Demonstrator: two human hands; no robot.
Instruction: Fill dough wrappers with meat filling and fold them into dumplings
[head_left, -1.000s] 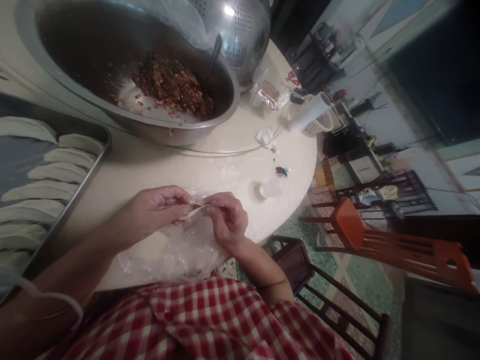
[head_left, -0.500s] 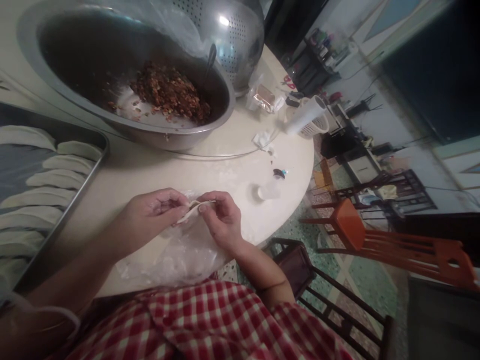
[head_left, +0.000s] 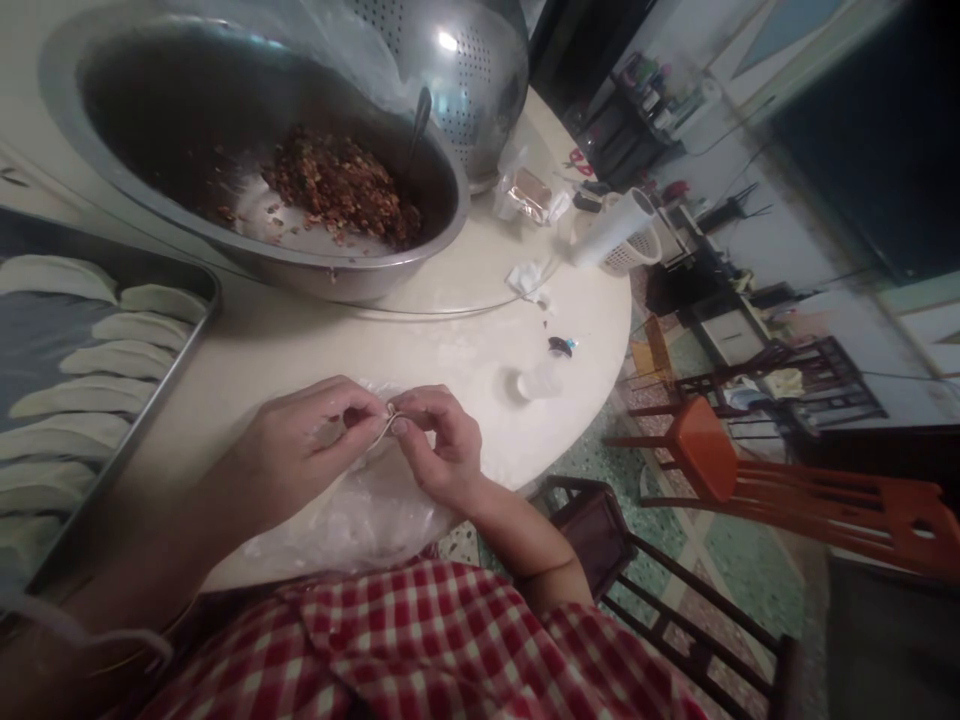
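Between my fingertips is a small pale dumpling wrapper point(head_left: 388, 424), its edges drawn together in a fold. My left hand point(head_left: 319, 440) pinches one side of it, and my right hand point(head_left: 442, 440) pinches the other, thumb against forefinger. Much of the wrapper is hidden by my fingers. Under my hands lies a clear plastic sheet point(head_left: 352, 525) on the table. Beyond them stands a large metal bowl point(head_left: 360, 275) with dark brown chopped filling point(head_left: 337, 190) and a spoon handle point(head_left: 421, 115) inside. To the left, a metal tray point(head_left: 161, 400) bears several folded dumplings point(head_left: 90, 395).
A steel colander point(head_left: 480, 90) leans behind the bowl. Toward the table's right side are a small clear cup point(head_left: 540, 381), a crumpled tissue point(head_left: 525, 278), a wrapped packet point(head_left: 529, 192), a plastic roll point(head_left: 619, 225) and red scissors point(head_left: 580, 161). An orange chair point(head_left: 701, 450) stands beyond the edge.
My hands have drawn closer together, and the wrapper between them looks more bunched and less of it shows. The view has shifted slightly.
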